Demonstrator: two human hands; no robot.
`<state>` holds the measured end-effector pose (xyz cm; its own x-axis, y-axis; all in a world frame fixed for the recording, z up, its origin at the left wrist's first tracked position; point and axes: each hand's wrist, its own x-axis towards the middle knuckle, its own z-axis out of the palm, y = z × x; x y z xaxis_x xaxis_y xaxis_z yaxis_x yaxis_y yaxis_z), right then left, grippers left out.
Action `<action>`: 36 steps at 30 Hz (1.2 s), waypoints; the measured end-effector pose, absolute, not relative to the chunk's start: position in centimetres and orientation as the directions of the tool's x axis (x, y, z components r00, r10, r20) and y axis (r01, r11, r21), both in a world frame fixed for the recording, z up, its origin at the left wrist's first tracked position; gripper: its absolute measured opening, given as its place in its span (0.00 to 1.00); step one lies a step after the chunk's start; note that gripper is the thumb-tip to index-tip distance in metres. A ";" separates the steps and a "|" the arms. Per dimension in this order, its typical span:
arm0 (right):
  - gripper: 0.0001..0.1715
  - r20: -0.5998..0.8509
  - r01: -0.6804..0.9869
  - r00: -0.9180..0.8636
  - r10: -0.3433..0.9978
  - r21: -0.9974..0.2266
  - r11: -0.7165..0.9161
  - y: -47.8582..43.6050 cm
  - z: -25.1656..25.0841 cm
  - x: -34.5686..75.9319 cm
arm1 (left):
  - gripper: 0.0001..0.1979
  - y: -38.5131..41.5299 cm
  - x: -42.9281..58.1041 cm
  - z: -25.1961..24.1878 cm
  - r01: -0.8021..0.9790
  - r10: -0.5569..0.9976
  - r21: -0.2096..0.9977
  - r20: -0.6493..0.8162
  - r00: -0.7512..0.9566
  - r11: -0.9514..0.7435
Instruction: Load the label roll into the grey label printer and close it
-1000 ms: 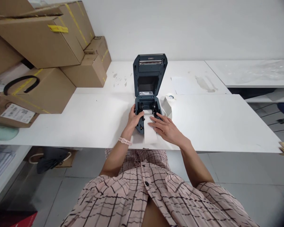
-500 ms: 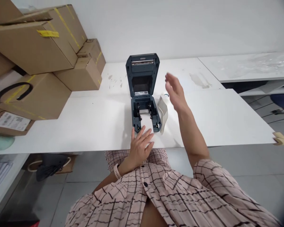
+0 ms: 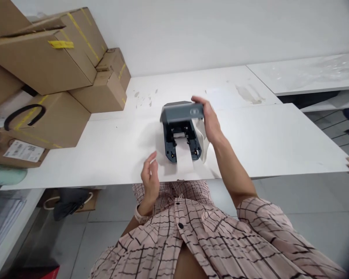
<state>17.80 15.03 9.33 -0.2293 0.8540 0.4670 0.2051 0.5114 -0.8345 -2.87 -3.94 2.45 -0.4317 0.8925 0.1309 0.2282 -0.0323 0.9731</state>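
Observation:
A dark grey label printer (image 3: pixel 170 149) stands on the white table with its lid (image 3: pixel 182 112) tilted partway down over the body. My right hand (image 3: pixel 211 122) grips the lid at its right edge, fingers over the top. Inside the body, a strip of white label paper (image 3: pixel 184 155) runs from the roll holders out over the front edge onto the tabletop. To the left of the printer's front, my left hand (image 3: pixel 150 178) is raised at the table edge, open with loosely bent fingers and touching nothing. Behind my right hand, a loose white paper strip (image 3: pixel 205 145) curls beside the printer, partly hidden.
Cardboard boxes (image 3: pixel 43 58) are stacked on the table's left side, with a black curved strap (image 3: pixel 25 112) on one. A pale green roll (image 3: pixel 7 176) lies at the front left. The white table (image 3: pixel 264 143) extends right, and a white wall rises behind it.
The lid has swung from upright to partway down, with my right hand now on it. My left hand has come off the label paper and moved left.

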 end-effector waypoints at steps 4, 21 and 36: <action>0.32 0.417 0.272 -0.226 0.880 -0.841 0.468 9.0 5.3 18.7 | 0.34 -0.6 -3.1 4.0 0.187 0.877 0.979 0.157 -0.455 -0.078; 0.43 0.205 0.066 -0.058 0.977 -0.976 0.209 6.4 0.2 17.3 | 0.40 3.2 -1.1 1.8 -0.103 0.980 0.992 -0.092 -0.179 0.074; 0.22 0.688 0.384 -0.068 0.723 -0.650 0.655 6.0 1.2 15.6 | 0.23 -1.3 1.3 2.7 -0.212 0.891 0.866 -0.440 0.110 0.453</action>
